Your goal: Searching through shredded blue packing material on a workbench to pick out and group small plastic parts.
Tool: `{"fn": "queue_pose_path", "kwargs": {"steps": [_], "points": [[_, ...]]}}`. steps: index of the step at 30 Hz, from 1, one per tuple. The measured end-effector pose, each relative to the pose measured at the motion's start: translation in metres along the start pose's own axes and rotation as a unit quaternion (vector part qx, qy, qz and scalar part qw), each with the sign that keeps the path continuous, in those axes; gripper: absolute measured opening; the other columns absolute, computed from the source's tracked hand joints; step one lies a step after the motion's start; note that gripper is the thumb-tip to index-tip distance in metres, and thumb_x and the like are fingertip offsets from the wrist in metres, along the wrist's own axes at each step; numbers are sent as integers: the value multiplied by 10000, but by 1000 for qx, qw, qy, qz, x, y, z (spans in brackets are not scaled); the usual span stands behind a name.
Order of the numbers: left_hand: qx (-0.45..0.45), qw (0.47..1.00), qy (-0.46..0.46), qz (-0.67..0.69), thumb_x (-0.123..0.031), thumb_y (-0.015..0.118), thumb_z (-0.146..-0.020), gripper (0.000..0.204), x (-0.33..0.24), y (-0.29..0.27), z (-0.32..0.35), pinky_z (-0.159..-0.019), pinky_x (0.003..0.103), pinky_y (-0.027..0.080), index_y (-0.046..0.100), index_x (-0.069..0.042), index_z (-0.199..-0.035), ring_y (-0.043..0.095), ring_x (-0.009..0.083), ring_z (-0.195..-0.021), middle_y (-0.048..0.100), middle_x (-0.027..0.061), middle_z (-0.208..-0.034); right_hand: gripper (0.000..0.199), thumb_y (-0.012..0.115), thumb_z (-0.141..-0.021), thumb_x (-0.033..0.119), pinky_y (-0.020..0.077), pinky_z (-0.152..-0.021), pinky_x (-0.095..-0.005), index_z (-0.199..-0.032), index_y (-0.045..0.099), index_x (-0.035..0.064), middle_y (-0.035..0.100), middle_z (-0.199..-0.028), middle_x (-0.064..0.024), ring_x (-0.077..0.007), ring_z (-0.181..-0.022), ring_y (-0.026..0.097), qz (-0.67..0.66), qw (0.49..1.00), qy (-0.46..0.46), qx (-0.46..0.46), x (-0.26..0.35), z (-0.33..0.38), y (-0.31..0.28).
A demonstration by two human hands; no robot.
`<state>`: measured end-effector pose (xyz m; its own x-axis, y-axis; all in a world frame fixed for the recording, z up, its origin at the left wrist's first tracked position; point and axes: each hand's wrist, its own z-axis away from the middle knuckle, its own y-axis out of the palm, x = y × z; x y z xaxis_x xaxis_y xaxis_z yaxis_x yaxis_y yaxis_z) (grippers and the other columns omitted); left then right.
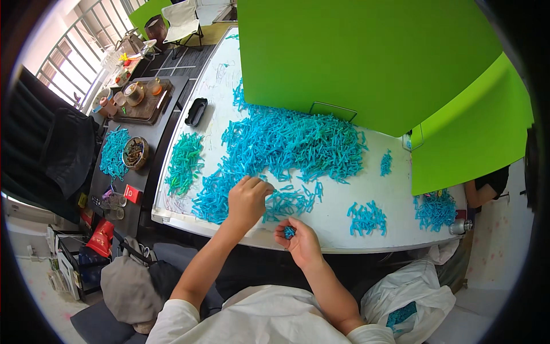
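Note:
A large heap of small, narrow blue plastic pieces (258, 140), tinged green on its right side, spreads over the white table (338, 192). My left hand (246, 200) is at the heap's near edge, its fingers bent and pressed together; whatever they pinch is hidden. To its right and nearer the table's front edge, my right hand (303, 243) curls around a small bunch of blue pieces (289, 232). Between and beyond my hands lies a thin scatter of loose blue pieces (292, 202).
Green panels (366, 57) stand behind the heap. Smaller piles include a green one (184, 163), a blue one (368, 219) and another (435, 211) beside someone's arm (474, 195). A black tray (196, 112) lies left. A white plastic bag (412, 286) sits below right.

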<state>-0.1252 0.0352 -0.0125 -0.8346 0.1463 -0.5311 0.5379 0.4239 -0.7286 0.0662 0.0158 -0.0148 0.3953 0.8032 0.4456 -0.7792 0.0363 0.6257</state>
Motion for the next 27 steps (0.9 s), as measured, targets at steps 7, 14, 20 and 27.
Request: {"fn": "queue_pose_path", "kwargs": {"steps": [7,14,20,27], "points": [[118,985,-3,126,-44,735,-690,157,-41,-29,13,-678,390,519,732,-101,-836,638,268,-781,672,67,-786,271,486,-1002,255,580,-784,-343,-988,595,8,630,-955,-128,-226,-896,644,-86,996,-3,-14,-6,-6,7],[33,988,-24,-149,-23,721,-704,149,19,2,-18,-725,387,453,719,-104,-828,565,271,-829,585,75,-826,227,557,-971,261,583,-692,-306,-921,574,41,626,-896,-102,-211,-780,648,-67,997,28,-27,-3,-6,1],[40,988,-12,-149,-38,694,-704,103,20,6,-4,-740,383,429,700,-106,-781,557,269,-850,569,62,-821,236,566,-962,264,579,-682,-300,-920,588,34,629,-852,-102,-225,-773,658,-53,998,39,-16,0,-2,2],[89,985,-77,126,-69,760,-660,94,-42,-37,24,-638,401,462,693,-107,-715,599,296,-720,619,80,-730,251,520,-985,243,580,-810,-349,-1035,590,6,621,-960,-97,-221,-907,649,-54,998,17,-7,2,-4,17]]}}
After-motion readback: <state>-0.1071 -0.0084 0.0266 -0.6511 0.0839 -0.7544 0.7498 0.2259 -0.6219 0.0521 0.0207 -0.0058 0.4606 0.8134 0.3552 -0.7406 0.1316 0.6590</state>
